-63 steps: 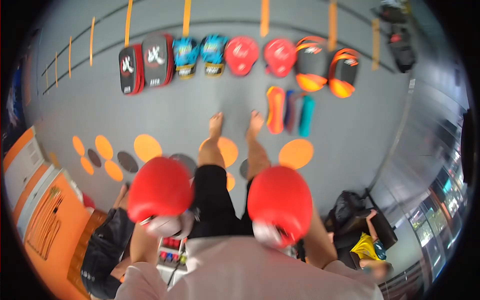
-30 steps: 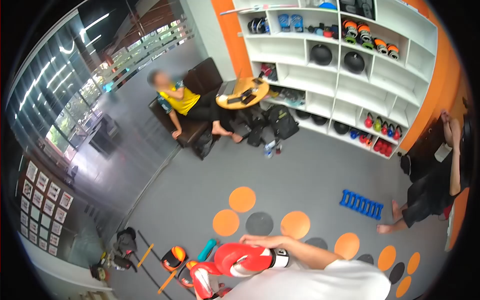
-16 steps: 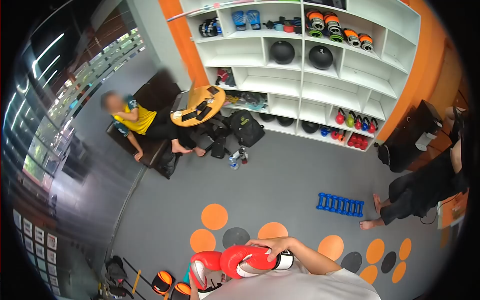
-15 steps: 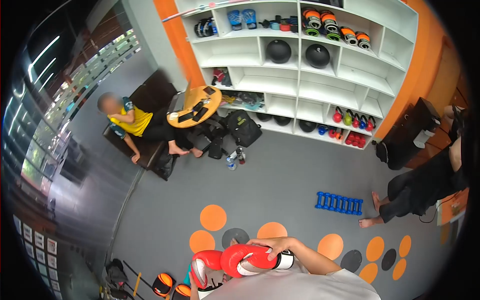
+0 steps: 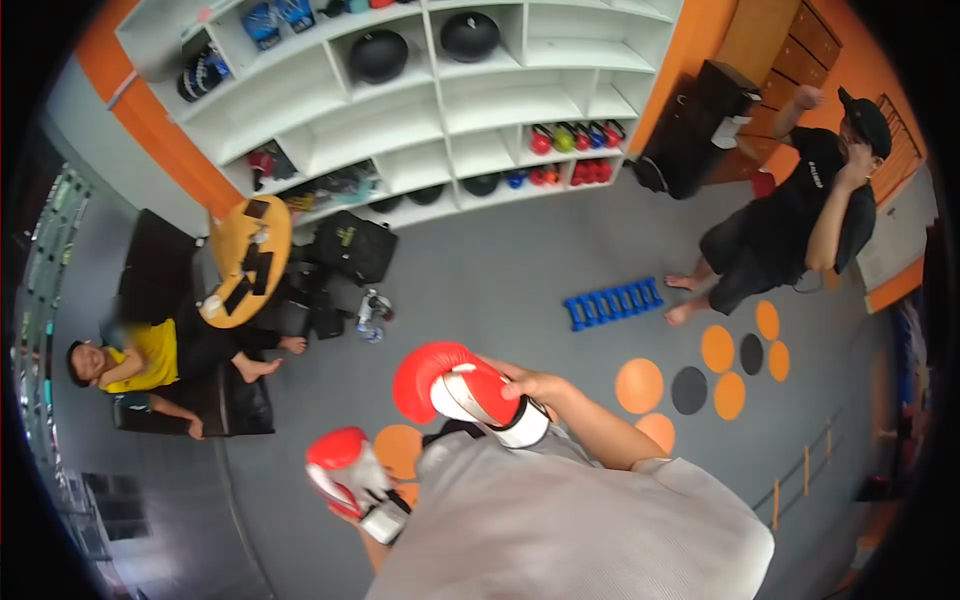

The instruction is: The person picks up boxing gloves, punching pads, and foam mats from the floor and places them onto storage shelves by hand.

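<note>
Two red boxing gloves with white cuffs are in front of my grey shirt. My right hand [image 5: 532, 386] grips the first boxing glove [image 5: 432, 378] from the side, its fingers over the red padding near the cuff. To the lower left, the second boxing glove [image 5: 338, 452] is tilted, with its white side and dark laced part facing up. My left hand [image 5: 342, 514] holds this glove from underneath; most of its fingers are hidden behind the glove. The two gloves are apart from each other.
Blue dumbbells [image 5: 612, 304] lie in a row on the floor near a standing person in black [image 5: 800, 200]. Another person in yellow [image 5: 150, 362] sits by a round table [image 5: 222, 312]. Beyond are a backpack [image 5: 355, 246], bottles [image 5: 374, 314] and white shelves [image 5: 390, 130].
My view has swung right and tilted. The gloves have moved apart, the left one lower and leftward. The standing person in black now shows with both arms raised.
</note>
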{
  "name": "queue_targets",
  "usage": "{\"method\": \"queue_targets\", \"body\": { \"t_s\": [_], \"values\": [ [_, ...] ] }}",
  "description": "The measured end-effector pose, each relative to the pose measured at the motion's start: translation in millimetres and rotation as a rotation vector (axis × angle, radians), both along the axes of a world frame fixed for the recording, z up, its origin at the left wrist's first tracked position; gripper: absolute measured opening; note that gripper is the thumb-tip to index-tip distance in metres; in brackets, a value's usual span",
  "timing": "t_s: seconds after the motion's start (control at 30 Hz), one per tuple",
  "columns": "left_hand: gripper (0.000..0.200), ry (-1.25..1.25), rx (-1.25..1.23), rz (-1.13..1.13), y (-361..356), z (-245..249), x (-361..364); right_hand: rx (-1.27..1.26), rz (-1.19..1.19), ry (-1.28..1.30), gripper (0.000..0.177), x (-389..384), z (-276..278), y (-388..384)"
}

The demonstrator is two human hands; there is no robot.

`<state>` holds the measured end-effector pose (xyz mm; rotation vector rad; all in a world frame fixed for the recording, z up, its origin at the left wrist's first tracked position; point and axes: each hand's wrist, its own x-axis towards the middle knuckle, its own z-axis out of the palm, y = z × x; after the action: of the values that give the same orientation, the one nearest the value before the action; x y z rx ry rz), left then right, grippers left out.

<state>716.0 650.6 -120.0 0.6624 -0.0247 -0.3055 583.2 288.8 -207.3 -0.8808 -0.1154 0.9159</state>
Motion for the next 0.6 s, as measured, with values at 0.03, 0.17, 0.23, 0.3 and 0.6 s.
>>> {"method": "queue_targets", "body": {
  "t_s": [0.03,0.17,0.23,0.3,0.6],
  "values": [
    [0.086,0.026,-0.02,-0.004,-2.0,-11.4,2.8,-0.023,-0.1,-0.087,0.117,6.2,-3.6,-2.1],
    [0.088,0.125,-0.085,0.249,66.6,-48.2,-94.4,0.036,-0.308,-0.042,0.102,-2.7,-46.2,-21.5],
    [0.088,0.192,-0.133,0.564,101.7,-66.5,-195.3,0.169,-0.146,0.141,0.111,20.0,-28.2,9.5],
    [0.093,0.126,-0.111,0.711,169.6,-111.6,-208.5,0.098,0.081,0.169,0.111,12.7,-42.1,-36.1],
    [0.122,-0.117,-0.242,0.665,209.1,-162.5,-238.4,-0.028,0.126,-0.095,0.114,72.1,8.7,-66.2]
  ]
}}
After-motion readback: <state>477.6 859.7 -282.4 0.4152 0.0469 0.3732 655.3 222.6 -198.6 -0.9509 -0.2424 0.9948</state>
